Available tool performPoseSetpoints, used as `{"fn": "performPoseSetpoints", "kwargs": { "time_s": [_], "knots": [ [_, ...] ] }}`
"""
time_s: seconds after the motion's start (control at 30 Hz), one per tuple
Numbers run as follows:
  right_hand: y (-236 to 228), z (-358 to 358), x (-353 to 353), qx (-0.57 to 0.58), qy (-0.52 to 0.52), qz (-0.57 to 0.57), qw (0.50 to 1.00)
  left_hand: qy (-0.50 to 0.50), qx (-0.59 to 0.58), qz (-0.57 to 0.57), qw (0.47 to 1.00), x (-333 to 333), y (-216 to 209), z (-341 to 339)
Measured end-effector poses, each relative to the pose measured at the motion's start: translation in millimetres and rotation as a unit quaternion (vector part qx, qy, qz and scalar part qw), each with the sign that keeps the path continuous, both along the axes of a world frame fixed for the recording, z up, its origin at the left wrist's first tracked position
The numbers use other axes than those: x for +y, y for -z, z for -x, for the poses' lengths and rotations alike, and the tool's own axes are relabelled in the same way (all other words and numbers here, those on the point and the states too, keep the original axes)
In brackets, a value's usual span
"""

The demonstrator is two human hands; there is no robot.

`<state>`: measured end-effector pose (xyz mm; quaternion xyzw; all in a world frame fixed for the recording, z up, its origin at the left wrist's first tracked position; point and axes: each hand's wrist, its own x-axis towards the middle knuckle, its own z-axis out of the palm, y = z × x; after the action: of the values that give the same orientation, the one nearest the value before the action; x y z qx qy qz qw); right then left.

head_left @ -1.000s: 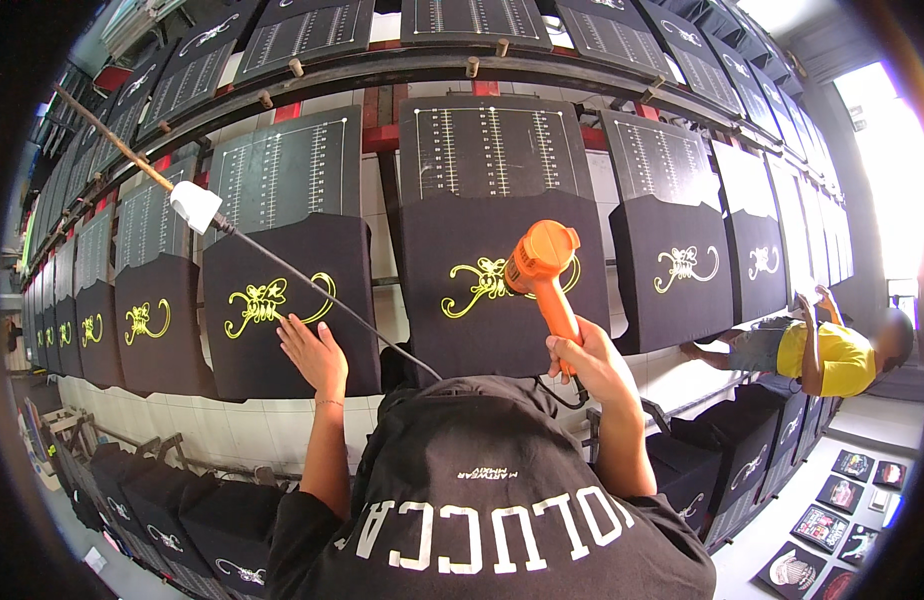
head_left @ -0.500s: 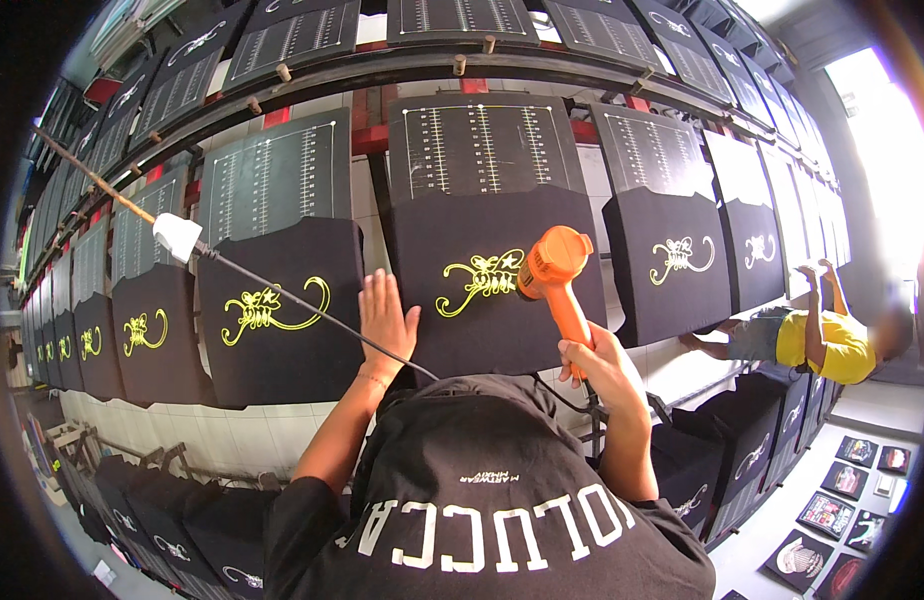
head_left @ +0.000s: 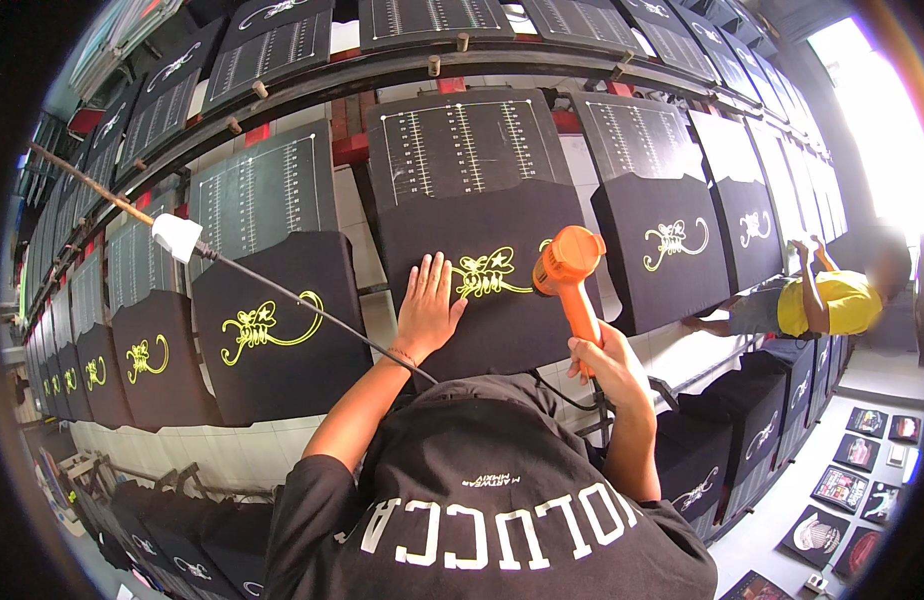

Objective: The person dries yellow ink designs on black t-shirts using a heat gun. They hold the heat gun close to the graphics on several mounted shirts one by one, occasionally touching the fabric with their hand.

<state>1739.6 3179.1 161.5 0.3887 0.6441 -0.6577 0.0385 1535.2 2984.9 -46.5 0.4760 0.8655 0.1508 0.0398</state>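
Observation:
My right hand (head_left: 612,362) grips the handle of an orange heat gun (head_left: 578,252). Its wide round head is over the right part of a neon-yellow line print (head_left: 492,272), hiding some of it. The print is on a black T-shirt (head_left: 472,340) laid over a dark board (head_left: 457,145) marked with white rulers. My left hand (head_left: 429,308) lies flat on the same shirt, fingers stretched out and covering the print's left end. A dark cable (head_left: 302,297) with a white plug (head_left: 177,237) runs slantwise past my left forearm.
Similar boards carrying black printed shirts stand on both sides, such as one to the left (head_left: 272,380) and one to the right (head_left: 662,280). A metal rail (head_left: 352,85) crosses behind them. At the far right is a person in a yellow shirt (head_left: 842,303). More shirts (head_left: 752,420) sit behind me.
My left hand has moved right and up, from the shirt's left edge onto the print's left end. The heat gun has shifted slightly right along the print, still in my right hand.

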Motion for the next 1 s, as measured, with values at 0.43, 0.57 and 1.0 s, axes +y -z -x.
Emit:
{"fn": "performPoseSetpoints", "kwargs": {
  "time_s": [0.43, 0.57, 1.0],
  "knots": [
    [7.5, -6.2, 19.9, 0.018, 0.063, -0.03, 0.997, 0.042, 0.001, 0.006, 0.999, -5.6, -2.4, 0.2],
    [10.6, -2.4, 24.8, 0.01, 0.082, -0.022, 0.996, 0.054, -0.011, 0.005, 0.998, -11.7, -5.5, -8.1],
    [15.5, 12.9, 42.7, 0.007, 0.086, -0.036, 0.996, 0.006, -0.041, -0.016, 0.999, -15.7, 2.4, -9.5]
  ]
}}
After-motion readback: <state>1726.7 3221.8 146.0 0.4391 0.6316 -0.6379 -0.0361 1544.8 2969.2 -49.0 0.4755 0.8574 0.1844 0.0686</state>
